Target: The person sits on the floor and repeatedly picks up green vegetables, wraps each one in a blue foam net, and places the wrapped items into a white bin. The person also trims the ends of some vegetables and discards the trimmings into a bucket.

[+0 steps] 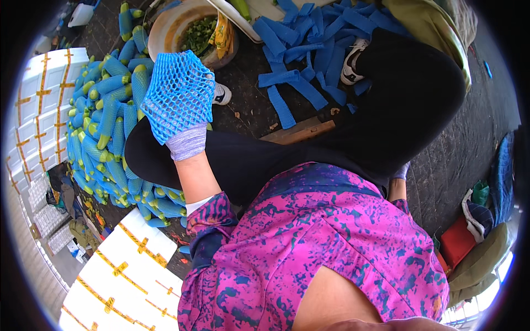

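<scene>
A blue foam mesh net (176, 93) is stretched wide around my left hand (182, 107), which wears a purple-grey knit glove. The net covers the hand from the fingers nearly to the wrist. Under and beyond that hand lies a large heap of zucchini (109, 120) in blue foam nets, their green ends showing. Only the gloved edge of my right hand (401, 170) shows at my right hip; the thigh hides its fingers. Many flat, unfilled blue foam nets (304, 49) lie strewn by my right foot.
A round tub (165, 29) with green scraps and yellow printed tape stands ahead. White foam boxes (128, 269) bound with yellow tape are stacked on the left. A wooden piece (300, 130) lies between my legs. Red and olive items (457, 242) lie at the right on dark sheeting.
</scene>
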{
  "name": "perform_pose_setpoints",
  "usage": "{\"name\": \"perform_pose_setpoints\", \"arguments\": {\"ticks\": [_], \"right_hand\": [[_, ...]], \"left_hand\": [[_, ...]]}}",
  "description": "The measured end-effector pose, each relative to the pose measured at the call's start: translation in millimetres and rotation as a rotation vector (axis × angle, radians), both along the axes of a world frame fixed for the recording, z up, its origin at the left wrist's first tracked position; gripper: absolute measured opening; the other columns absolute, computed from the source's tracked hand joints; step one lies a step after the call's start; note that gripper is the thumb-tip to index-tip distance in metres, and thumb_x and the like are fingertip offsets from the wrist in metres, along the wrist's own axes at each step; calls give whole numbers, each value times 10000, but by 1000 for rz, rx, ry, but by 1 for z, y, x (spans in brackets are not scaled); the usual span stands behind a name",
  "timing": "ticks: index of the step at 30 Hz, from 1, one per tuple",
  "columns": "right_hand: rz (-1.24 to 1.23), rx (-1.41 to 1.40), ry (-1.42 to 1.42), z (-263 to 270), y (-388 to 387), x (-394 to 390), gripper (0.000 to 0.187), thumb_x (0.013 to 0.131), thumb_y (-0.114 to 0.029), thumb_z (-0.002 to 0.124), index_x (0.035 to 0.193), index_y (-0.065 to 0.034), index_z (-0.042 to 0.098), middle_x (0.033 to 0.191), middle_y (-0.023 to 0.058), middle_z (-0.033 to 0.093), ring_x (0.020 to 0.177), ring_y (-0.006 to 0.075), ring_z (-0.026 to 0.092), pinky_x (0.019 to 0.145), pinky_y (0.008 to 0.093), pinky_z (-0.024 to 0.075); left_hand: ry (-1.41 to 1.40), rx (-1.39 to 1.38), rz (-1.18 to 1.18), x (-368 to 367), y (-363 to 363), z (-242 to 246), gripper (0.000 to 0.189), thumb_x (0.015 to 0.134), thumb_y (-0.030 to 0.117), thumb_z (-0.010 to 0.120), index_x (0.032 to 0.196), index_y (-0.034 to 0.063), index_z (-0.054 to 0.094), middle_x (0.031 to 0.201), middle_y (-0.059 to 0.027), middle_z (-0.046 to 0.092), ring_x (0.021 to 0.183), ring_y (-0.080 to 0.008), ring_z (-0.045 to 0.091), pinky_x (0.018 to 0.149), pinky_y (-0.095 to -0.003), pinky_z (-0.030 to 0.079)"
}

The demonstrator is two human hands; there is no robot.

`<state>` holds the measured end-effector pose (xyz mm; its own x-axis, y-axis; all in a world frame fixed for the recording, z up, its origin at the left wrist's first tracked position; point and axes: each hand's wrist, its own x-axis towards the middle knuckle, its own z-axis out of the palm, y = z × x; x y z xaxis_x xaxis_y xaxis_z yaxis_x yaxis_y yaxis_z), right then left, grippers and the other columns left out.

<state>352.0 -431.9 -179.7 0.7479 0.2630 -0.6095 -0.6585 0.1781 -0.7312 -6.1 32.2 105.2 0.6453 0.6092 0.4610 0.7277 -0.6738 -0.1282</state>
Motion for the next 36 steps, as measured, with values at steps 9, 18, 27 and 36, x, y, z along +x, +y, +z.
{"name": "perform_pose_setpoints", "arguments": {"ticks": [9, 18, 27, 36], "right_hand": [[305, -522, -102, 3, 29, -9, 688, 857, -469, 683, 1367, -43, 501, 1317, 85, 583, 1122, 254, 596, 987, 424, 483], [653, -593, -411, 101, 122, -6, 671, 864, -429, 692, 1372, -40, 492, 1317, 86, 575, 1125, 249, 587, 988, 414, 476], [911, -355, -823, 209, 213, -37, 656, 870, -390, 701, 1378, -36, 484, 1317, 88, 567, 1128, 243, 577, 988, 405, 469], [1232, -66, -1106, 258, 298, -95, 643, 876, -351, 709, 1384, -33, 475, 1317, 89, 559, 1131, 238, 568, 988, 395, 461]], "left_hand": [[256, -26, 146, 16, 34, -38, 220, 779, 197, 694, 961, 83, 644, 996, -87, 662, 1032, -248, 651, 845, -374, 527], [-436, -454, 117, -10, 20, -87, 446, 890, 32, 619, 1332, 16, 556, 1244, -56, 662, 1120, -181, 638, 997, -317, 483], [-878, -244, -307, 20, 12, -91, 316, 723, -65, 655, 1015, 48, 701, 1086, -147, 691, 994, -301, 690, 856, -356, 574], [-440, 17, -61, 37, -28, -140, 510, 902, 64, 524, 1410, 93, 492, 1516, -90, 419, 1406, -228, 383, 1167, -414, 300]]}}
